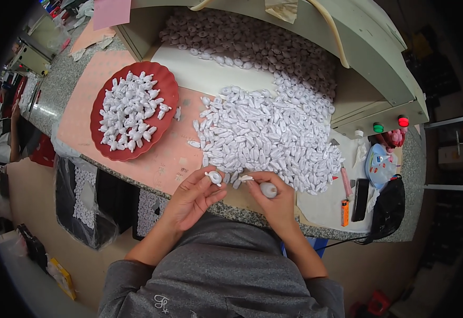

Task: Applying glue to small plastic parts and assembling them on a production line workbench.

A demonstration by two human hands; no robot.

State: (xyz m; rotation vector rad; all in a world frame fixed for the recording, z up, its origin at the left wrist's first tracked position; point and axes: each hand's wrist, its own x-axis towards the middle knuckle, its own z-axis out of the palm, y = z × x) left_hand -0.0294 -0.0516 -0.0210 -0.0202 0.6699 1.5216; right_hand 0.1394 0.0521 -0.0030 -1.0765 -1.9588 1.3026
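My left hand [188, 200] is closed, thumb and fingers pinching a small rounded white plastic part [214, 177] with a stub on it. Close by on the right, my right hand [278, 204] pinches a small elongated white piece [246, 178] between thumb and forefinger. A pale, round-ended object [268, 190], perhaps a small bottle, also sits in that hand; its other end is hidden. The two parts are near each other but apart. Just beyond my hands spreads a heap of elongated white pieces [266, 127]. At the left, a red scalloped plate [98, 139] carries many joined white figures.
A pale metal hood [366, 37] with a green and a red light arches over a dark pile of round white parts [252, 37]. On the right lie an orange lighter [345, 213], a black phone [360, 200] and a black pouch [390, 204]. Lined bins [86, 201] stand below the table's left edge.
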